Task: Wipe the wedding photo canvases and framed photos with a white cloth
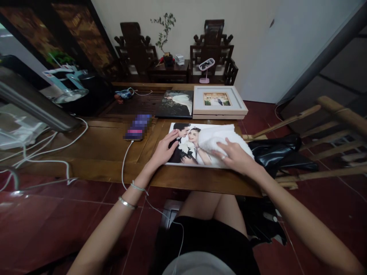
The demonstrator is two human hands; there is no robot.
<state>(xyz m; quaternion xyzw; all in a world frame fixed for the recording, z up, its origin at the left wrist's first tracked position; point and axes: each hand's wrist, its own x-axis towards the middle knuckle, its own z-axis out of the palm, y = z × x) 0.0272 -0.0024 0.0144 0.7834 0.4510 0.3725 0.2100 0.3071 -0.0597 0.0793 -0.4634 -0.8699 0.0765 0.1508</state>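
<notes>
A low wooden table (109, 145) on red tiles is seen; a photo book (197, 143) is pressed flat by the left hand (163, 151) and right hand (233, 154), fingers spread. Beyond are a phone (138, 127) and framed picture (218, 101).

Bare tabletop (94, 147) left; phone (138, 127), framed picture (218, 100) block far side (cables trailing).

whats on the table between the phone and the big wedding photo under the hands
Only bare wooden table, by the head view. The phone lies left of the photo print, with its white cable hanging off the front edge.
</notes>
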